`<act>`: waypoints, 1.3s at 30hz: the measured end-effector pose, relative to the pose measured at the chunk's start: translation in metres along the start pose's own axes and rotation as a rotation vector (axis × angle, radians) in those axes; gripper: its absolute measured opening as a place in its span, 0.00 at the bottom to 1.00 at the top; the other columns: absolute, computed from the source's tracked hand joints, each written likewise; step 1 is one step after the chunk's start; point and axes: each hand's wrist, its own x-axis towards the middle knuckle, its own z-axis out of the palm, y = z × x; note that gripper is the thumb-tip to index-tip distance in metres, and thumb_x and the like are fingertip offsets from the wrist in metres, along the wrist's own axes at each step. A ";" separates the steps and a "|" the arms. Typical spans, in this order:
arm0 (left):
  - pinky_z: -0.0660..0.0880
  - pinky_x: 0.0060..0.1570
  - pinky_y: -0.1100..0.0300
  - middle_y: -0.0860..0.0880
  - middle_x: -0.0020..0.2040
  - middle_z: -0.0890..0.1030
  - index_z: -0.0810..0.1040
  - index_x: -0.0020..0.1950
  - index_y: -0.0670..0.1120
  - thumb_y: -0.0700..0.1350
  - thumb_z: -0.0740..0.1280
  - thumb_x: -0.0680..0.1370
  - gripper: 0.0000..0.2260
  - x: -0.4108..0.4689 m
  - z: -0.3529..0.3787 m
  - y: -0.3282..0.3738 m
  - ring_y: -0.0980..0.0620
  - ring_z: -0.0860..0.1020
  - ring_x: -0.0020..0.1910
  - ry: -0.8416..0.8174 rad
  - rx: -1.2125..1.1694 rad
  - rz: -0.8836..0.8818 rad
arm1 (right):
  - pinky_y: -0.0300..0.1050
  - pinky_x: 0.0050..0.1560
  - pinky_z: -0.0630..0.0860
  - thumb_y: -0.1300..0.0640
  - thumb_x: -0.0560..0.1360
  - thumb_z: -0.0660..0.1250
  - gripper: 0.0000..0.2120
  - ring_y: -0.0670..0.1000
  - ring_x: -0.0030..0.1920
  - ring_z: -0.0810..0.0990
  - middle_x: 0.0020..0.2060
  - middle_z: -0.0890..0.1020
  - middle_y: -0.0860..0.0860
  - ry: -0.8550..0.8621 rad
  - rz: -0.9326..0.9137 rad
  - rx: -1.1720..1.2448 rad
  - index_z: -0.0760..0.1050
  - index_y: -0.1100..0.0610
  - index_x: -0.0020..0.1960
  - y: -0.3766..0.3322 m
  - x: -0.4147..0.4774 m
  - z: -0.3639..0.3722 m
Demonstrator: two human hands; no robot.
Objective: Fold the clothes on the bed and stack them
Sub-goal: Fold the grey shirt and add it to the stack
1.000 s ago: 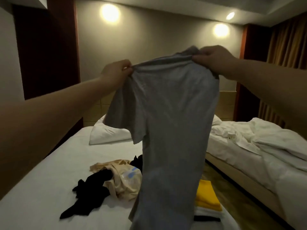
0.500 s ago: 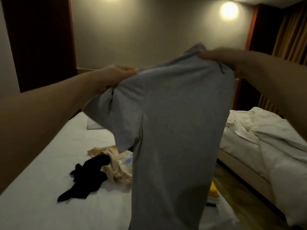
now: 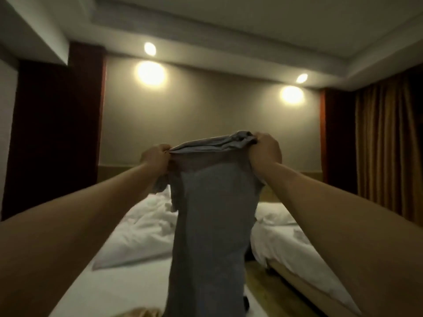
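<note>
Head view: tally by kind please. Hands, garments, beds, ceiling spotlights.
Hands: 2, left hand and right hand, both gripping the grey shirt
Garments: 2, the grey shirt and a beige garment at the bottom edge
Beds: 2, near bed and far bed
Ceiling spotlights: 2, upper spotlight and lower spotlight
Total: 8

Ceiling spotlights (image 3: pixel 150 48) light beige wall (image 3: pixel 206 115), brown curtain (image 3: pixel 384 143).

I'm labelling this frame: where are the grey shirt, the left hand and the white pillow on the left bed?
grey shirt (image 3: pixel 209 225), head view, middle of its hanging body.
left hand (image 3: pixel 155 157), head view, back of the hand gripping the shirt's top edge.
white pillow (image 3: pixel 137 239), head view, middle of its upper face.
</note>
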 end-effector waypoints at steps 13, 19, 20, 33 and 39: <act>0.72 0.44 0.55 0.56 0.34 0.79 0.80 0.40 0.53 0.43 0.65 0.78 0.09 -0.218 -0.068 -0.043 0.54 0.75 0.38 -0.183 0.342 0.128 | 0.39 0.40 0.68 0.59 0.72 0.61 0.08 0.49 0.42 0.74 0.36 0.77 0.46 -0.268 -0.143 0.281 0.78 0.51 0.42 0.013 -0.189 -0.080; 0.67 0.47 0.76 0.53 0.44 0.81 0.83 0.47 0.39 0.45 0.66 0.74 0.11 -0.455 -0.066 -0.105 0.69 0.73 0.47 -0.414 0.321 0.156 | 0.44 0.40 0.73 0.49 0.69 0.65 0.11 0.48 0.34 0.74 0.29 0.78 0.53 -0.738 -0.028 0.158 0.77 0.55 0.34 0.054 -0.415 -0.134; 0.66 0.49 0.77 0.50 0.45 0.82 0.84 0.46 0.38 0.48 0.64 0.73 0.15 -0.488 -0.066 -0.116 0.67 0.73 0.48 -0.457 0.324 0.164 | 0.38 0.35 0.69 0.46 0.68 0.63 0.11 0.47 0.34 0.72 0.27 0.75 0.48 -0.776 -0.036 0.137 0.74 0.52 0.31 0.056 -0.448 -0.144; 0.68 0.47 0.68 0.43 0.55 0.81 0.85 0.45 0.45 0.48 0.59 0.73 0.16 -0.690 -0.069 -0.186 0.46 0.80 0.50 -0.593 0.366 0.016 | 0.45 0.32 0.72 0.44 0.66 0.58 0.15 0.57 0.34 0.81 0.33 0.83 0.51 -0.953 -0.126 -0.141 0.81 0.48 0.41 0.052 -0.643 -0.193; 0.64 0.60 0.64 0.46 0.62 0.76 0.81 0.53 0.53 0.41 0.64 0.77 0.10 -0.722 -0.063 -0.200 0.50 0.73 0.63 -0.445 0.140 -0.357 | 0.47 0.28 0.72 0.49 0.66 0.59 0.13 0.51 0.30 0.78 0.31 0.82 0.45 -0.978 -0.160 -0.138 0.81 0.45 0.43 0.061 -0.676 -0.212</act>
